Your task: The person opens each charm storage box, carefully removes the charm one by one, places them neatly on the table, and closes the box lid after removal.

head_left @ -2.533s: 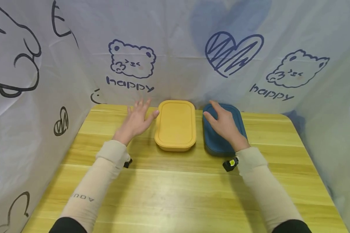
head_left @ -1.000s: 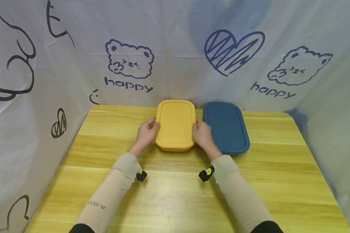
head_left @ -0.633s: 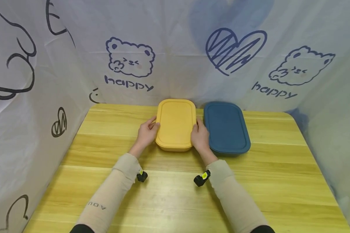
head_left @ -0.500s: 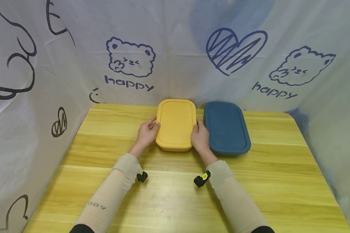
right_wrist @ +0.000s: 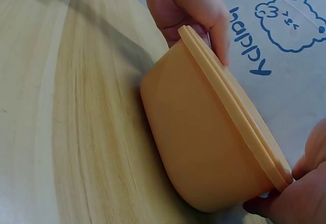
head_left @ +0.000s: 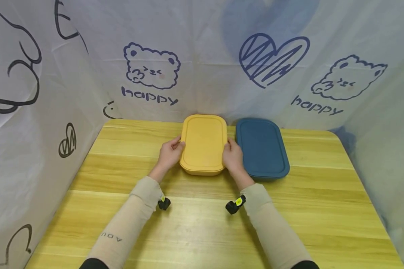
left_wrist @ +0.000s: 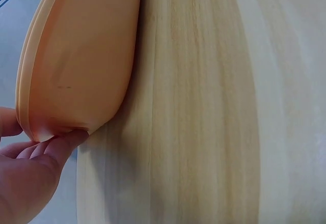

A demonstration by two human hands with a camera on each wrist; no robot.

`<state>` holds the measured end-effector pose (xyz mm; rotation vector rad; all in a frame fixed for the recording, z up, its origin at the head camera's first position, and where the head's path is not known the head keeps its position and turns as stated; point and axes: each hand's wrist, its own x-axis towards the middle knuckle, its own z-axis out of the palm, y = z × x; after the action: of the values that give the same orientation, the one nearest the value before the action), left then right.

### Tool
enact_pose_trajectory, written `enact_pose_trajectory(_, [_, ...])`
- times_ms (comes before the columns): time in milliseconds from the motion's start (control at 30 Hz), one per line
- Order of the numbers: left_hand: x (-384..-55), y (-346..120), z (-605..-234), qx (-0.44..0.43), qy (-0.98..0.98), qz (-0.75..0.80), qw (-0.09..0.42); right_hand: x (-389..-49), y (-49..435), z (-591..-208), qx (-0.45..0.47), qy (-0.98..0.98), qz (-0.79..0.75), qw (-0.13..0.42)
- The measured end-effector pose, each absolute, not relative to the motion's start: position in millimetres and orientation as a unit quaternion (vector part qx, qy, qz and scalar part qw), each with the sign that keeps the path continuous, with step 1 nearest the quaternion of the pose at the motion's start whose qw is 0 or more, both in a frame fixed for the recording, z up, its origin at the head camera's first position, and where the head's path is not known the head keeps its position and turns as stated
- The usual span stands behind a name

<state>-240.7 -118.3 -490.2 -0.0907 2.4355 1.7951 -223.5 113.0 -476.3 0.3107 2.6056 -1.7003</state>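
A yellow lidded food container (head_left: 204, 144) stands at the back of the table. My left hand (head_left: 169, 154) holds its left side, thumb at the lid's edge. In the left wrist view, that hand's fingers (left_wrist: 69, 141) press under the rim. My right hand (head_left: 233, 156) grips the opposite side. The right wrist view shows the right hand (right_wrist: 300, 196) at the container's lower corner, its thumb and fingers about the rim. The lid lies on the container. Close beside the right hand sits a blue lidded food container (head_left: 262, 147), which neither hand holds.
The wood-grain table (head_left: 198, 224) runs toward the person in front of the containers. A white cloth (head_left: 208, 74) with drawn bears and hearts hangs close behind them and along both sides. A small black camera (head_left: 236, 204) is strapped at the right wrist.
From above the blue container and the table at left, both hands have come down and in to the yellow container's sides and taken hold. Lately the right hand has shifted slightly.
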Motion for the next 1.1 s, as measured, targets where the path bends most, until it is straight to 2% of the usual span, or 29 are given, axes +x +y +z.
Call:
enact_pose_trajectory(667, [-243.0, -113.7, -481.7, -0.001, 0.835, 0.549, 0.03, -224.1, 119.7, -469.8, 0.065, 0.861, -0.502, 0.036])
enact_pose_trajectory(1100, [-237.6, -110.9, -467.8, 0.031, 0.859, 0.511, 0.01, -225.1, 125.5, -462.3, 0.031, 0.882, -0.469, 0.006])
